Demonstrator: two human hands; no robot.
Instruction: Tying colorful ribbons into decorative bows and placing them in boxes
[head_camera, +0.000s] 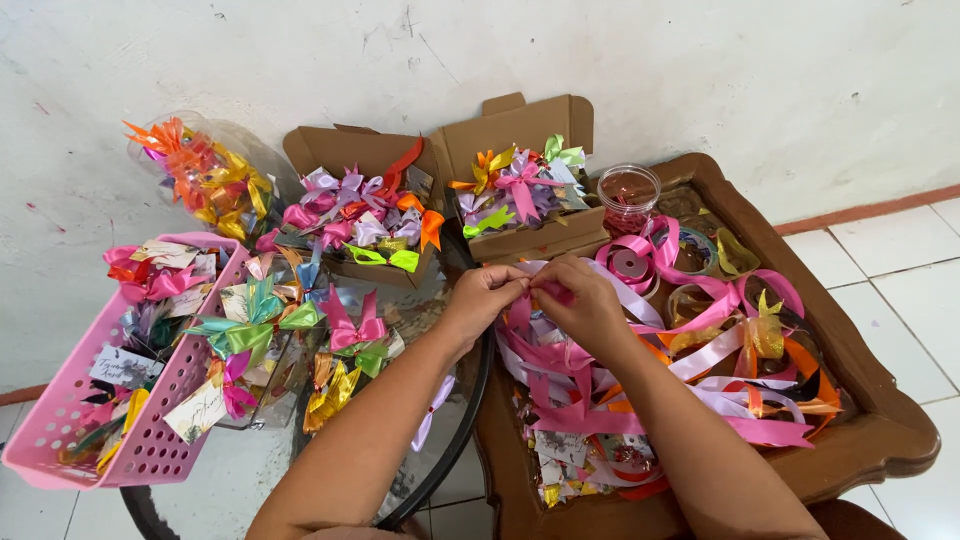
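Centrally, just right of the middle, I see both hands meeting over a heap of loose ribbon. My left hand (480, 298) and right hand (582, 305) have their fingertips pressed together, pinching a small piece of pink ribbon (553, 293) between them. I cannot tell how the piece is folded, since the fingers cover most of it.

Below the hands, from 3 to 5 o'clock, a wooden tray (880, 420) holds the ribbon heap (740, 350): pink, white, orange and yellow strands tangled together, with a few rolls among them. At about 1 o'clock, at the tray's far edge, stands a clear jar (628, 196) with reddish contents.

At 12 o'clock sit two open cardboard boxes side by side. The right box (520, 125) is full of finished bows in orange, pink, green and lilac. The left box (350, 155) holds more bows in pink, lilac, orange and green.

At 10 o'clock a clear bag (215, 165) lies stuffed with orange and yellow bows. At 8 o'clock a pink basket (150, 450) with pierced walls holds bows and paper tags. Between the basket and my left forearm, at 7 o'clock, loose bows (300, 340) in green, pink and gold lie on a round glass table (455, 440) with a dark rim.

A white wall fills the top; white floor tiles show at 3 o'clock.
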